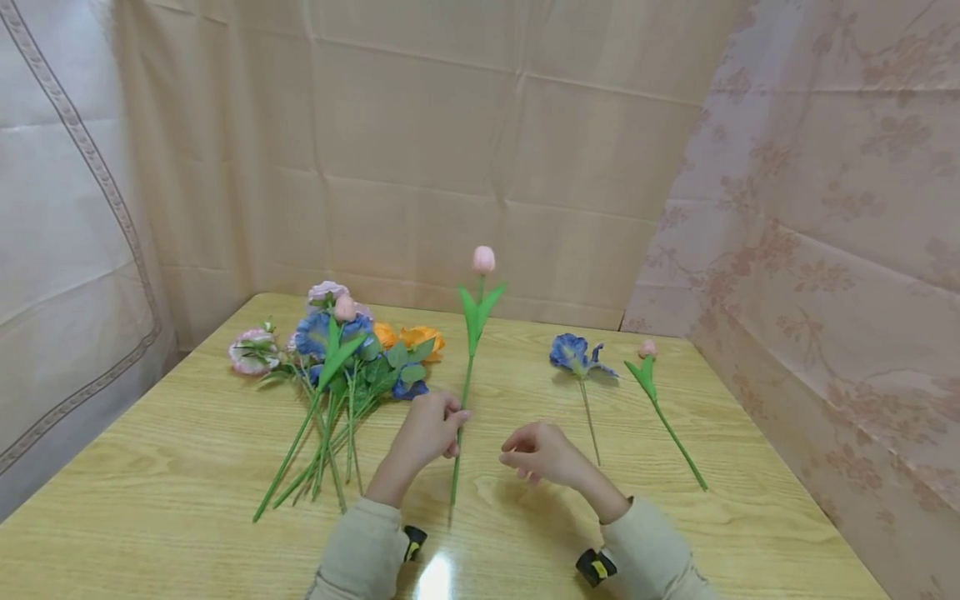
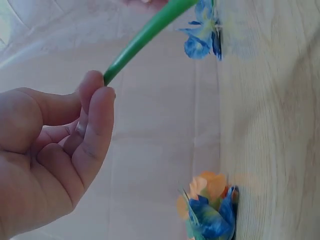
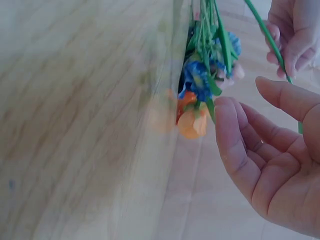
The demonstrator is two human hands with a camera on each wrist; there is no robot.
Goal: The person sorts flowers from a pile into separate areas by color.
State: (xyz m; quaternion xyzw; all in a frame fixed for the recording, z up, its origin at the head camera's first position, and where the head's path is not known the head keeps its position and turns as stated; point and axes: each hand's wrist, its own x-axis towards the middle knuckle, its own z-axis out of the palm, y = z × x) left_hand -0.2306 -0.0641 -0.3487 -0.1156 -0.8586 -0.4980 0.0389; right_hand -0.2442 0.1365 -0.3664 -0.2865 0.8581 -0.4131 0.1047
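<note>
My left hand [image 1: 429, 432] pinches the green stem of a pink tulip [image 1: 483, 260] between thumb and fingers; the tulip stands upright above the table, its two leaves below the bloom. In the left wrist view the fingertips of that hand [image 2: 75, 135] meet on the green stem [image 2: 142, 40]. My right hand [image 1: 546, 454] is held to the right of the stem, fingers bent and thumb apart, with nothing in it. The right wrist view shows a gap between thumb and fingers of this hand [image 3: 280, 155], the held stem [image 3: 265, 31] beyond.
On the wooden table [image 1: 187, 467], a pile of artificial flowers with blue blooms [image 1: 313, 335], orange blooms [image 1: 422, 340] and a pink-white bloom [image 1: 253, 352] lies at the left. A blue flower [image 1: 573, 353] and another pink tulip [image 1: 647, 383] lie apart at the right. Curtains hang around the table.
</note>
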